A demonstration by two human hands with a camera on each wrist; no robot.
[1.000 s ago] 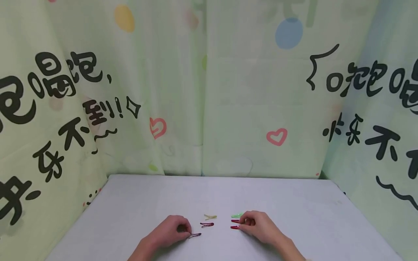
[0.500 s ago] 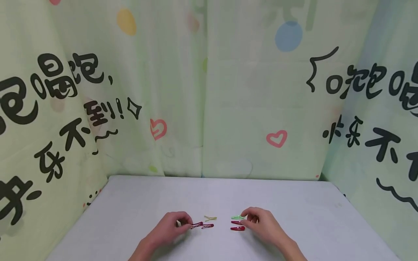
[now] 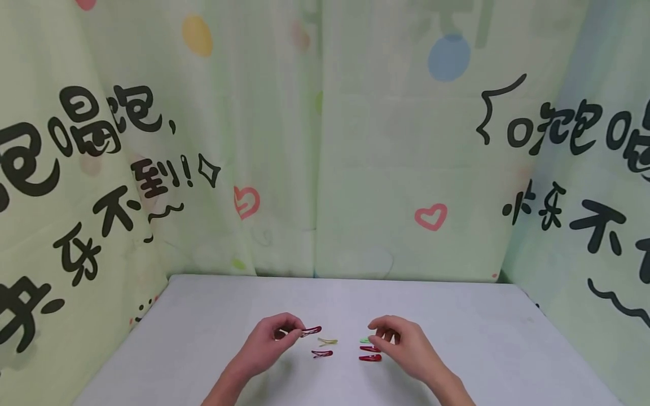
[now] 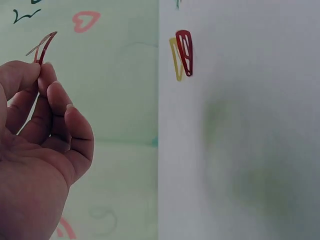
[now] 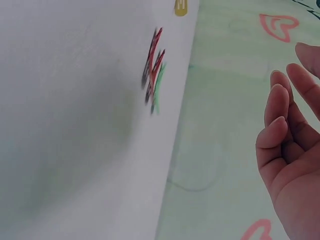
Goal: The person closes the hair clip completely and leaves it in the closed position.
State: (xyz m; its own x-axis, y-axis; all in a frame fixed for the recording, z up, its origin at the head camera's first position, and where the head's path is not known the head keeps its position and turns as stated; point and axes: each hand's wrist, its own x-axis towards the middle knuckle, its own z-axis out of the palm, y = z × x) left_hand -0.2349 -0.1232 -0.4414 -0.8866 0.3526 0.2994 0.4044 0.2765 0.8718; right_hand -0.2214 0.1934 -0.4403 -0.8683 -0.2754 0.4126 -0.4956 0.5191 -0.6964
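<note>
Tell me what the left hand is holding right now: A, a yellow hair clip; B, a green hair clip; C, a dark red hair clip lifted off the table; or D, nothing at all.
C: the left hand pinches a dark red hair clip between thumb and fingertips above the table, while the yellow clip and green clip lie on the surface.

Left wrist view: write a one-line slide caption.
Left hand pinches a red clip; two more clips lie on the table.
</note>
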